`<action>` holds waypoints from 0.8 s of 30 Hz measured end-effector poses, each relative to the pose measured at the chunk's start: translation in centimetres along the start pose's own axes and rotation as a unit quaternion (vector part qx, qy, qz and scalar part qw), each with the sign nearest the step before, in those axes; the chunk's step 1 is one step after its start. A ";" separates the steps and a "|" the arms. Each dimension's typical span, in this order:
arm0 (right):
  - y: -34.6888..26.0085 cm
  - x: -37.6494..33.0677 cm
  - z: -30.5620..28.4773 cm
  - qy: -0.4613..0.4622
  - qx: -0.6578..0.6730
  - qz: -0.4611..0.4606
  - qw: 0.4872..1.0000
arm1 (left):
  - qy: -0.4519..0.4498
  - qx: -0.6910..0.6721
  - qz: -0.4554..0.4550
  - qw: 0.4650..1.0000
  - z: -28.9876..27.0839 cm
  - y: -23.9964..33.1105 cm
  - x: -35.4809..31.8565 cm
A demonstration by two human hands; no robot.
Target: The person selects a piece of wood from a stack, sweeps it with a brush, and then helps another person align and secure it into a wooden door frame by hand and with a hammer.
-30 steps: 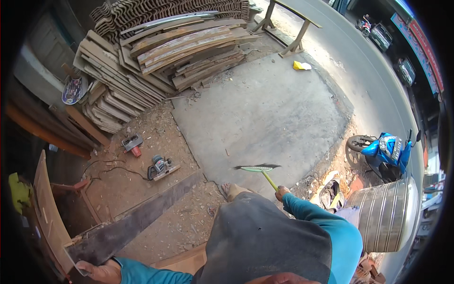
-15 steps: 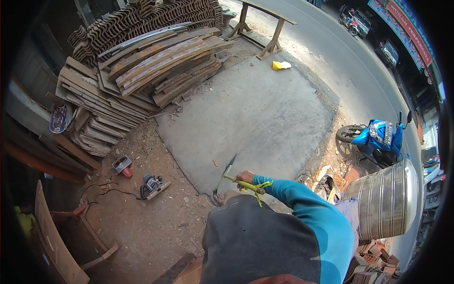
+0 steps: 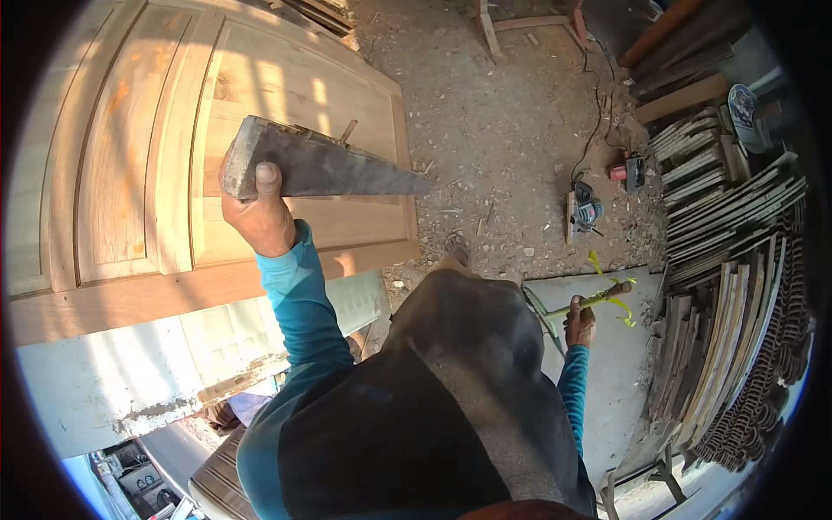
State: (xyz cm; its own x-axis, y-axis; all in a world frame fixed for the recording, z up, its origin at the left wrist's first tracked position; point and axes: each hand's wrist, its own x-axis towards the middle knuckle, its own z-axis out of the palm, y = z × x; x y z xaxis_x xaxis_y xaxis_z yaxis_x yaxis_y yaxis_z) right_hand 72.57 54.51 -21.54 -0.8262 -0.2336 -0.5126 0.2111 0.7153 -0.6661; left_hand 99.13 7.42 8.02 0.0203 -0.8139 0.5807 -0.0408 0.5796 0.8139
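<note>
My left hand (image 3: 264,217) grips the broad, pale, worn end of a dark, flat, tapered wedge-shaped piece (image 3: 338,165), with the thumb pressed on its face. The narrow tip points right, over the edge of a panelled wooden door (image 3: 121,173); contact between the piece and the door cannot be made out. Closed around a greenish stick handle (image 3: 598,300) is my right hand (image 3: 579,326), out at the right. Yellow-green strips hang from this handle, its end is brown, and a narrow curved cross-piece (image 3: 539,305) shows at its other end.
A corded power tool (image 3: 583,212) and a red-and-grey power tool (image 3: 626,172) lie on the dirt floor (image 3: 485,104). Stacked boards (image 3: 719,329) and roof tiles (image 3: 780,329) line the right side. A peeling white panel (image 3: 104,381) lies below the door. A wooden frame (image 3: 529,22) stands far off.
The view has swung from the roadside slab to the wooden door. My left hand has come into view with the dark tapered piece. My right hand still holds the green stick handle.
</note>
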 end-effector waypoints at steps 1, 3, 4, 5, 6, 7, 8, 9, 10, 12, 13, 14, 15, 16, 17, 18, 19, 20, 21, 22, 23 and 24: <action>-3.2 1.3 1.4 0.011 -0.108 -0.123 0.986 | 0.010 -0.009 -0.010 1.000 -1.2 -0.5 0.4; -9.2 4.0 4.2 0.001 -0.223 -0.244 0.944 | 0.013 -0.027 -0.046 0.998 -3.3 -1.8 1.2; -12.1 5.4 5.8 -0.026 -0.238 -0.245 0.939 | 0.017 -0.033 -0.052 0.998 -4.5 -2.4 1.4; -15.6 5.9 7.5 -0.026 -0.235 -0.284 0.929 | 0.020 -0.041 -0.058 0.997 -5.6 -3.2 1.5; -18.5 6.4 8.9 -0.023 -0.230 -0.321 0.918 | 0.022 -0.051 -0.065 0.996 -6.6 -4.1 1.7; -19.7 8.3 10.3 -0.018 -0.230 -0.368 0.901 | 0.035 -0.052 -0.061 0.996 -7.0 -4.3 2.0; -20.2 10.7 12.1 -0.013 -0.228 -0.414 0.881 | 0.047 -0.053 -0.057 0.996 -7.4 -4.4 2.3; -21.5 12.5 13.6 -0.006 -0.222 -0.457 0.861 | 0.061 -0.041 -0.061 0.995 -7.5 -4.5 2.5; -23.5 13.6 14.9 -0.024 -0.200 -0.448 0.871 | 0.080 -0.027 -0.067 0.994 -7.9 -4.6 2.5; -27.3 15.3 17.5 -0.061 -0.156 -0.423 0.890 | 0.099 -0.018 -0.029 0.995 -8.4 -5.1 2.7; -30.5 15.0 18.3 -0.054 -0.170 -0.484 0.857 | 0.094 0.006 -0.025 0.995 -8.5 -4.8 2.5; -32.6 16.1 19.3 -0.075 -0.151 -0.482 0.860 | 0.119 -0.012 -0.039 0.992 -8.4 -4.7 2.3; -34.6 17.4 19.9 -0.092 -0.133 -0.479 0.863 | 0.141 -0.034 -0.053 0.988 -8.0 -4.8 2.2; -36.6 18.7 20.9 -0.111 -0.111 -0.474 0.866 | 0.162 -0.054 -0.064 0.983 -7.8 -4.8 2.3; -38.8 20.2 21.8 -0.109 -0.107 -0.489 0.859 | 0.176 -0.008 -0.065 0.982 -7.7 -4.7 2.7; -40.9 21.8 22.8 -0.107 -0.101 -0.503 0.851 | 0.195 -0.018 -0.056 0.979 -7.6 -4.7 3.2; -43.1 22.4 24.1 -0.110 -0.094 -0.517 0.843 | 0.216 -0.024 -0.048 0.975 -7.6 -4.7 3.6; -45.3 23.0 24.9 -0.139 -0.071 -0.483 0.862 | 0.236 -0.030 -0.039 0.970 -7.7 -4.9 4.0; -48.7 22.2 25.6 -0.171 -0.047 -0.447 0.877 | 0.261 -0.063 -0.018 0.963 -8.2 -5.5 4.0; -51.2 22.2 26.5 -0.199 -0.022 -0.409 0.890 | 0.313 -0.021 -0.026 0.949 -7.9 -5.8 4.6; -52.3 25.0 28.0 -0.203 -0.016 -0.442 0.874 | 0.365 0.021 -0.033 0.930 -7.3 -6.0 5.3; -53.4 27.0 29.4 -0.215 -0.006 -0.455 0.864 | 0.413 0.059 -0.041 0.908 -6.8 -6.3 6.1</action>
State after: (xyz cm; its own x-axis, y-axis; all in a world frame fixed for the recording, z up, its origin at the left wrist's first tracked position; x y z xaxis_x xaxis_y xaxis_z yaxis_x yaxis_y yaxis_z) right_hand 54.36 -9.36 -15.73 -0.3771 -0.9240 0.0640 -0.4316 0.1141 -0.8948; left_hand 106.26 -0.90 6.56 0.7685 -0.5177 0.3759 -0.1112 0.4705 0.8753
